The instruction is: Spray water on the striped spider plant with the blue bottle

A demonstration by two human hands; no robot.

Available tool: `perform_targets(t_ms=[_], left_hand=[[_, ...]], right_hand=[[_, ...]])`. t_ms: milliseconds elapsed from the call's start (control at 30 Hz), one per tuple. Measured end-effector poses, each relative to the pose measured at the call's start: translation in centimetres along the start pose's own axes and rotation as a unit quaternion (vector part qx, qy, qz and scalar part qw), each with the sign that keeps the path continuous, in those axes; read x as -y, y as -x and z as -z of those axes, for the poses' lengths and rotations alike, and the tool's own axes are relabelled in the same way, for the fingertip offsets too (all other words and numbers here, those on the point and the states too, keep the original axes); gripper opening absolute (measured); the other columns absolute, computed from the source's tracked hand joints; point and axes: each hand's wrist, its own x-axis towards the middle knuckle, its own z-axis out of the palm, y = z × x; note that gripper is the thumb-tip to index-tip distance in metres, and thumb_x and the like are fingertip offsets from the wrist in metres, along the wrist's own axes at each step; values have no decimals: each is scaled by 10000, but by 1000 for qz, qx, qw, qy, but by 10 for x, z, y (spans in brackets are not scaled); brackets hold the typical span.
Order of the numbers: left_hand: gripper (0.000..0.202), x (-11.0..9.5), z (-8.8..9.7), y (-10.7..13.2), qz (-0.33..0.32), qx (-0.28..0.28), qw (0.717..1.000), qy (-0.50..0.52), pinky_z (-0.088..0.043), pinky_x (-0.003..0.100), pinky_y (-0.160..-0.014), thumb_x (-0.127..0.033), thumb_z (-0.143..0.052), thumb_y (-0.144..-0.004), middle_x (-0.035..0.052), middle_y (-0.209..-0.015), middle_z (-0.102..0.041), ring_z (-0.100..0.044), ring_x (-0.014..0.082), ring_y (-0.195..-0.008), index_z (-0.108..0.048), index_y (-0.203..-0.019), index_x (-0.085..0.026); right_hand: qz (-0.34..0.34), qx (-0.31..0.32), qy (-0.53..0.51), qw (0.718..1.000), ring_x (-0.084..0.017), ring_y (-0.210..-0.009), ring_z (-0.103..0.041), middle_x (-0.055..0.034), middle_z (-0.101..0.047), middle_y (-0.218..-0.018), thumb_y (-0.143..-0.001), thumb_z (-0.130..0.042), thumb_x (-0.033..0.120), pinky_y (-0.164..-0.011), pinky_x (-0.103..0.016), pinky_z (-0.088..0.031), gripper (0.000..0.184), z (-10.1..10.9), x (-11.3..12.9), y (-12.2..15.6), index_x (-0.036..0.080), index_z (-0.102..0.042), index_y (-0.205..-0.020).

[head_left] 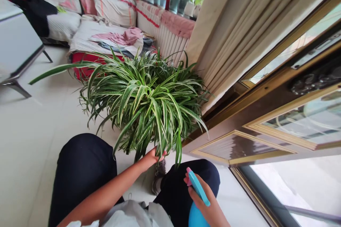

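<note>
A large green-and-white striped spider plant (144, 103) spreads its arching leaves over the tiled floor (48, 131) in front of me. My left hand (151, 158) reaches in from the lower left, its fingertips touching the lowest leaves without gripping them. My right hand (205, 202) stays at the lower right, closed around a blue spray bottle (198, 218) with a teal-and-pink head, close to the hanging leaf tips. The plant's pot is hidden beneath the foliage.
My dark-trousered knees (82, 170) and a shoe (160, 175) fill the bottom. A beige curtain and gold-framed glass door stand right; a white radiator with potted plants on the sill above it, a bed with pink bedding, and grey furniture lie beyond.
</note>
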Motion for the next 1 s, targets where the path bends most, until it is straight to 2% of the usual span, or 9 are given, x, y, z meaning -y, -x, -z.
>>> perform_targets(t_ms=[67,133,267,500,567,667,833,900,1000], left_hand=[[508,-1,9,16,-8,-17,1000,-4,-475,266,-684,-286,-818,-627,-8,-883,-663,-636,152,-788,-587,-1077,-236],[603,-3,18,29,-12,-29,1000,-5,-430,246,-570,-358,-800,-629,-31,-824,-650,-601,114,-624,-535,-1157,-236],[551,-4,31,41,-12,-60,998,-2,-365,226,-501,-483,-698,-711,-24,-753,-656,-544,80,-519,-543,-1150,-188],[552,5,45,42,12,-94,995,32,-449,257,-582,-552,-738,-633,40,-787,-712,-625,130,-612,-616,-997,-156],[520,5,49,42,13,-102,994,37,-458,263,-604,-541,-758,-617,59,-843,-726,-637,141,-647,-631,-943,-156],[441,1,54,42,12,-116,992,39,-469,268,-636,-489,-770,-625,65,-915,-723,-641,156,-726,-643,-893,-162],[246,-6,55,43,20,-119,992,40,-473,274,-612,-359,-731,-692,23,-806,-681,-601,167,-759,-659,-835,-173],[204,-8,53,44,24,-110,993,41,-462,266,-587,-327,-733,-687,9,-756,-655,-586,157,-728,-661,-800,-172],[226,-9,49,46,30,-95,994,49,-448,256,-567,-315,-751,-665,2,-740,-645,-582,142,-685,-657,-802,-161]], right_hand=[[36,-35,10,999,-273,-1161,-615,-96,-674,-1205,-833,-601,521,-999,-402,-476,522,-10,9,3,253,-578,-1280],[69,-62,19,996,-275,-1203,-584,-77,-654,-1249,-829,-616,514,-1042,-400,-446,523,-21,21,4,269,-573,-1290],[122,-89,12,988,-274,-1246,-545,-63,-630,-1291,-851,-613,473,-1070,-387,-426,531,-43,38,-4,263,-541,-1333],[181,-9,54,982,-281,-1183,-584,-106,-633,-1271,-860,-557,384,-1006,-409,-471,491,-60,24,-38,228,-524,-1324],[179,-5,105,978,-282,-1110,-615,-113,-680,-1154,-827,-540,343,-977,-408,-476,426,-61,30,-47,209,-574,-1230],[165,42,183,968,-239,-859,-656,-85,-695,-908,-771,-505,260,-810,-350,-518,278,-65,46,-59,194,-623,-1014],[163,112,215,957,-170,-607,-589,-18,-606,-664,-732,-487,189,-594,-269,-461,79,-69,64,-64,208,-562,-749],[167,124,215,954,-169,-630,-599,-17,-618,-690,-741,-479,186,-616,-265,-465,102,-67,64,-63,209,-571,-780],[188,119,200,954,-198,-819,-649,-56,-680,-895,-774,-466,206,-760,-291,-493,265,-64,61,-60,202,-603,-1000]])
